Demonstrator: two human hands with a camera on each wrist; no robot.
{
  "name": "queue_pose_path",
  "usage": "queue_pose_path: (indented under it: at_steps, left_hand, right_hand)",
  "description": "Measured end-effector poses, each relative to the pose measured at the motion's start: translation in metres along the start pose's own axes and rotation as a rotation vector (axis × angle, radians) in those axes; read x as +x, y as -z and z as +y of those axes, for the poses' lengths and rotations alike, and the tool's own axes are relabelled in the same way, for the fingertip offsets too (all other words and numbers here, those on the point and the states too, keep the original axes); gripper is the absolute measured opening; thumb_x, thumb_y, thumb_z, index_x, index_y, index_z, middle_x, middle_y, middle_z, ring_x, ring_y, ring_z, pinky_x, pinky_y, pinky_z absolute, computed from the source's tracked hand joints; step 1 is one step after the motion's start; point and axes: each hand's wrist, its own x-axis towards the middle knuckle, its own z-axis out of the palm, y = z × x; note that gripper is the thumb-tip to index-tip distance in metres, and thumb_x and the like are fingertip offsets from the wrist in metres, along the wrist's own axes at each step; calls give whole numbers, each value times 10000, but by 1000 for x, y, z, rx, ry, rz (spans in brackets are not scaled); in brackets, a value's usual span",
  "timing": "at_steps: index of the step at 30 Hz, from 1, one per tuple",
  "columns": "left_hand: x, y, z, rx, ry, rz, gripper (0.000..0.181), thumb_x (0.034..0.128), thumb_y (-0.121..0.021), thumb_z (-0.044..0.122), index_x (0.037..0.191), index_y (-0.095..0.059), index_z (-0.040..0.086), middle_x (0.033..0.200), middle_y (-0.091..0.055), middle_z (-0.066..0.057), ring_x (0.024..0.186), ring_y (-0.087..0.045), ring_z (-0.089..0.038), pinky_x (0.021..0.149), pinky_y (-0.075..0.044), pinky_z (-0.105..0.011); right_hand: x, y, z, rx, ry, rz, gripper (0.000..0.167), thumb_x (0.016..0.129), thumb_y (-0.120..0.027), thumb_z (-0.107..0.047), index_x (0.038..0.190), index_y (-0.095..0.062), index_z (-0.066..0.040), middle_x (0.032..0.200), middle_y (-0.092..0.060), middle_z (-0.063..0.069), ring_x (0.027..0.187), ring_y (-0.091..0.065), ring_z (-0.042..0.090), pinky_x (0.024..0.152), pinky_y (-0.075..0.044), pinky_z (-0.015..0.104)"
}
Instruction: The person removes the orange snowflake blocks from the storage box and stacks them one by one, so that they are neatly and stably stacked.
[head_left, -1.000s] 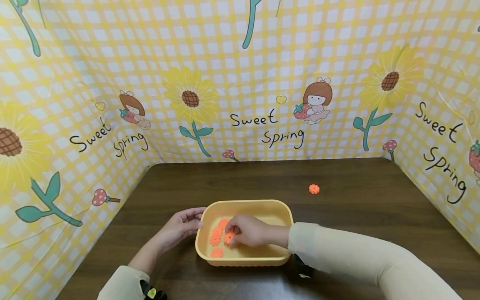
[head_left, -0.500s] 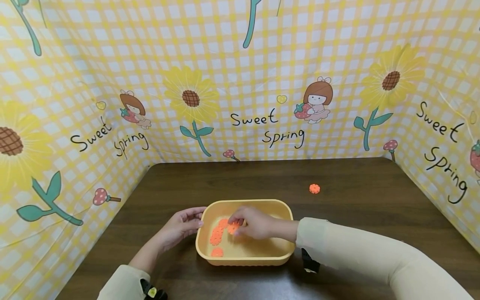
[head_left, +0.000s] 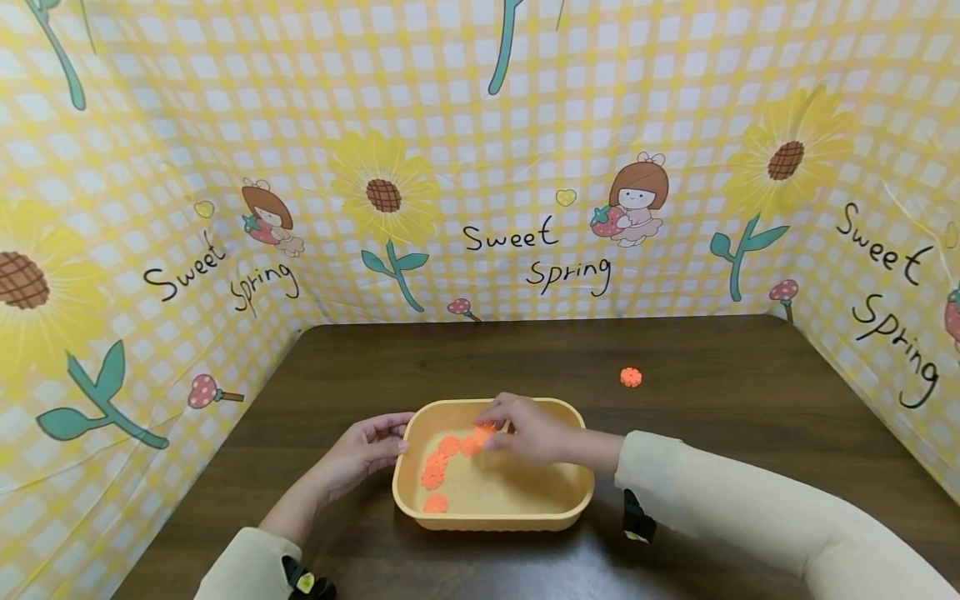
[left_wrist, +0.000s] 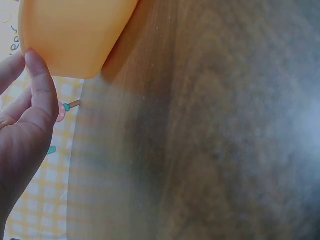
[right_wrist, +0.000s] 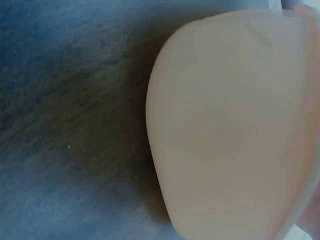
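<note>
A yellow plastic basin sits on the table. My left hand holds its left end, thumb and fingertips at the rim; in the left wrist view the thumb touches the basin's wall. Inside the basin, my right hand pinches an orange snowflake disc near the far wall. A second disc shows right below it; whether the two are joined I cannot tell. Further orange discs lie along the basin's left side. The right wrist view shows mostly the basin's outer wall.
One loose orange disc lies on the brown wooden table, behind and right of the basin. A yellow checked cloth surrounds the table at the back and sides.
My right hand has moved away from me and to the right inside the basin, carrying orange disc material toward the far wall. The left hand stays at the basin's left end.
</note>
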Motion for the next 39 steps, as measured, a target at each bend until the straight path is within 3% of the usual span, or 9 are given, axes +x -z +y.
queue_pose_path:
  at_steps: [9,15,25,33,39]
  left_hand:
    - [-1,-1,3,-4,2,-7,597,949,-617,56,1445,-329,-109,1186,-508,-160,1011,-580,-163,864,-523,-320]
    - [-1,-2,4,-4,-2,-3,591,948,-616,49,1445,-334,-106,1181,-510,-159,1012,-579,-166,868,-522,-322]
    - [-1,-2,3,-11,-2,2,584,945,-615,36,1439,-341,-111,1157,-508,-143,997,-574,-155,864,-524,-320]
    - [-1,-2,3,-15,-6,2,587,945,-615,40,1440,-337,-112,1164,-512,-146,1001,-578,-157,863,-524,-321]
    - [-1,-2,1,-10,-2,1,596,948,-616,49,1445,-328,-109,1181,-513,-158,1011,-581,-163,868,-523,-321]
  right_hand:
    - [-9,20,1,-8,-90,74,337,898,-696,-128,1207,-671,4,1032,-573,22,853,-538,135,737,-500,263]
    - [-17,33,6,14,-87,132,313,904,-693,-131,1187,-673,0,1029,-568,35,825,-554,144,726,-513,282]
    - [-31,58,22,18,-123,274,297,872,-733,-111,1159,-691,-48,964,-582,5,763,-516,169,652,-466,285]
    - [-44,78,42,-7,-162,399,315,852,-762,-139,1140,-694,-32,929,-582,30,799,-522,185,680,-461,301]
    - [-57,90,62,-31,-234,462,304,854,-761,-143,1127,-693,-29,953,-594,52,830,-546,197,710,-481,317]
